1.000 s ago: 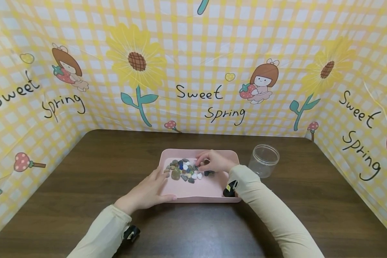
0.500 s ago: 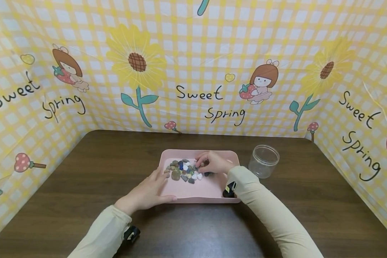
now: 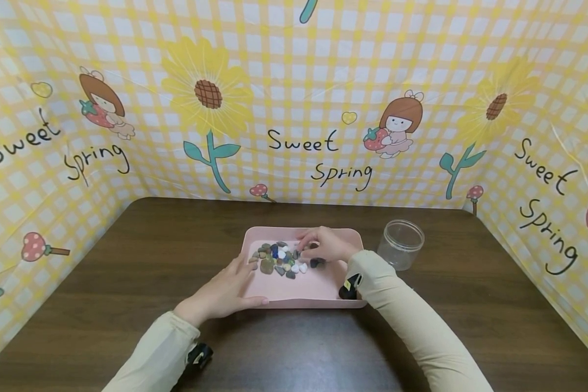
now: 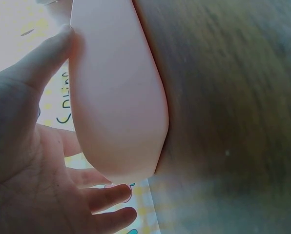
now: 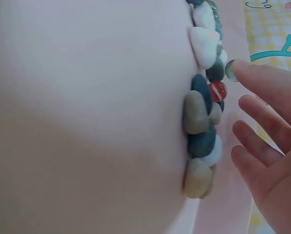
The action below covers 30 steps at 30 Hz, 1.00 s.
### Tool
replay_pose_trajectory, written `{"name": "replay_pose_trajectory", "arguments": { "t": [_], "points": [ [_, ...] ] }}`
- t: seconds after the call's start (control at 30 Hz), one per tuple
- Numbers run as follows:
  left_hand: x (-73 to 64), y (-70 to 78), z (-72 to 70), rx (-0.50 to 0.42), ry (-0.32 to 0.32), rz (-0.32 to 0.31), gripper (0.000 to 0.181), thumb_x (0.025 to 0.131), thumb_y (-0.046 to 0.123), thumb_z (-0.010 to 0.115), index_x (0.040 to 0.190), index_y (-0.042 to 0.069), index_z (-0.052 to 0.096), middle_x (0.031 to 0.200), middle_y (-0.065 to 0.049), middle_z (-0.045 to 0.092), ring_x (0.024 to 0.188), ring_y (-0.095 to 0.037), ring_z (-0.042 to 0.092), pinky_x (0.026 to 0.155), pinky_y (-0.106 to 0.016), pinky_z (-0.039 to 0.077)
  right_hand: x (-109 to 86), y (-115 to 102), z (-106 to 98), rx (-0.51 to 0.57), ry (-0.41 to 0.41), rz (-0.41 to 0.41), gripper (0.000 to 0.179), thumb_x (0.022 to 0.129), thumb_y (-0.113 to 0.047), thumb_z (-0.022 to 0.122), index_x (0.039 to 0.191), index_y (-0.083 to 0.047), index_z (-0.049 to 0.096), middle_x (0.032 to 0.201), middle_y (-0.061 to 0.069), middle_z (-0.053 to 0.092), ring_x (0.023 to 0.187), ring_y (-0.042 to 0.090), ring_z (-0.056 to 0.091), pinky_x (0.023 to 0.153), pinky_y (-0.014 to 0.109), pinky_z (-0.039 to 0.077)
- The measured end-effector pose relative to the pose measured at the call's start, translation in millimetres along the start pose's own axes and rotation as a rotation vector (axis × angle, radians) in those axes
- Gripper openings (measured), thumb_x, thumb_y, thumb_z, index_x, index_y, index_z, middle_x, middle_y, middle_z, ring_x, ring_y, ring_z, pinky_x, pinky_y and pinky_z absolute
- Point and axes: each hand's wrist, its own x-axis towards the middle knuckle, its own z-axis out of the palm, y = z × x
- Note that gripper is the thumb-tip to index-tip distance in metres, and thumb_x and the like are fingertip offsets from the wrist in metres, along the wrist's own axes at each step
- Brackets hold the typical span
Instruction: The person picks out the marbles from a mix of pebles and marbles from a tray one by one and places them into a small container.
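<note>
In the head view, a pink tray [image 3: 294,288] holds a pile of mixed pebbles [image 3: 267,265] and glass marbles. My left hand [image 3: 220,288] rests at the tray's left front corner, thumb on the front rim, fingers spread along the left side. Over the right part of the pile is my right hand [image 3: 325,245]. In the right wrist view, a small greenish glass marble [image 5: 231,70] sits at its thumb tip, raised off the pile, seemingly pinched; the index finger is hidden there. The other fingers are bent, apart from the stones. A red marble [image 5: 218,91] lies among the pebbles below.
A clear plastic jar [image 3: 400,245] without a lid stands right of the tray, close to the right sleeve. Dark stones [image 3: 317,263] lie under the right hand. The dark wooden table [image 3: 294,348] meets a checkered cloth [image 3: 284,98] at the back and sides.
The right hand's thumb and fingertips have shifted slightly over the pile, and its wrist has moved a little. The left hand, tray and jar have stayed put.
</note>
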Motion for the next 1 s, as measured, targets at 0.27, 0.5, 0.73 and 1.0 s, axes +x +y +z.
{"name": "replay_pose_trajectory", "arguments": {
  "t": [0.27, 0.5, 0.73, 1.0],
  "points": [
    [-0.1, 0.9, -1.2, -0.003, -0.004, -0.011, 0.088, 0.079, 0.056, 0.064, 0.138, -0.003, 0.039, 0.149, -0.033, 0.020, 0.132, -0.048, 0.034, 0.105, -0.056, 0.035, -4.5, 1, -7, 0.090, 0.006, 0.008, 0.010, 0.086, -0.011, 0.066, 0.093, -0.007, 0.073, 0.134, 0.013, 0.055, 0.130, 0.027, 0.046, 0.108, 0.044, 0.036],
    [0.1, 1.8, -1.5, -0.009, -0.015, -0.022, 0.088, 0.079, 0.057, 0.064, 0.139, -0.002, 0.038, 0.149, -0.033, 0.019, 0.133, -0.049, 0.032, 0.105, -0.056, 0.034, -7.6, -1, -15, 0.044, 0.043, -0.031, 0.013, 0.085, -0.011, 0.067, 0.096, -0.007, 0.072, 0.131, 0.014, 0.058, 0.126, 0.029, 0.049, 0.104, 0.045, 0.040],
    [-0.8, 2.0, -2.0, -0.018, -0.023, -0.027, 0.088, 0.079, 0.057, 0.064, 0.139, -0.002, 0.038, 0.150, -0.032, 0.017, 0.133, -0.049, 0.031, 0.105, -0.057, 0.033, -10.9, -3, -21, 0.025, 0.055, -0.032, 0.015, 0.086, -0.012, 0.067, 0.098, -0.006, 0.072, 0.130, 0.011, 0.059, 0.125, 0.027, 0.051, 0.096, 0.038, 0.045],
    [-0.7, 2.2, -2.5, -0.018, -0.023, -0.028, 0.089, 0.079, 0.058, 0.064, 0.140, -0.001, 0.038, 0.151, -0.031, 0.017, 0.134, -0.048, 0.031, 0.105, -0.057, 0.033, -14.2, -4, -26, 0.066, 0.091, -0.031, 0.017, 0.085, -0.012, 0.067, 0.098, -0.003, 0.072, 0.131, 0.013, 0.058, 0.126, 0.028, 0.050, 0.101, 0.044, 0.043]
  ]
}}
